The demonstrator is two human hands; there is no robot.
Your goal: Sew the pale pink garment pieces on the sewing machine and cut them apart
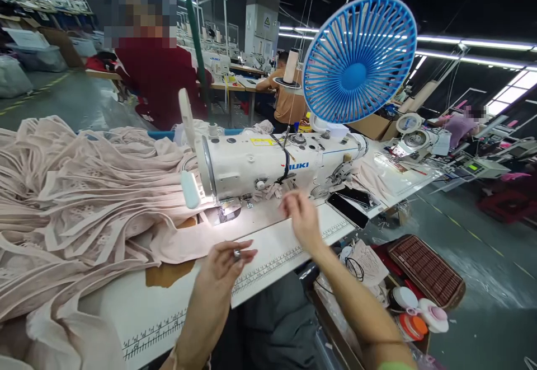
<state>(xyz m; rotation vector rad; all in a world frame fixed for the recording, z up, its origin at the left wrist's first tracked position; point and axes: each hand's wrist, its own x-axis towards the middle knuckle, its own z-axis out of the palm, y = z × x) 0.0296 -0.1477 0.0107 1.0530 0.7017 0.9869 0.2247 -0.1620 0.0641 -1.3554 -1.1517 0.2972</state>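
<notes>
My left hand [220,266] is over the front edge of the sewing table, its thumb and fingers closed on a small shiny metal piece [237,254] about the size of a bobbin. My right hand [302,216] is raised in front of the sewing machine [235,163], fingers curled together and slightly blurred; whatever they may hold is hidden. Under the lit needle area lies pale pink fabric [178,242], joined to a big heap of similar lace-trimmed pieces [84,191] at the left. A printed ruler strip [289,253] runs along the white table edge.
A blue fan [354,76] stands behind the machine, near a thread cone [291,66]. A phone [347,210] lies right of my right hand. Below right sits a box [335,314] with fabric and jars [413,325]. A co-worker in dark red [161,82] sits ahead.
</notes>
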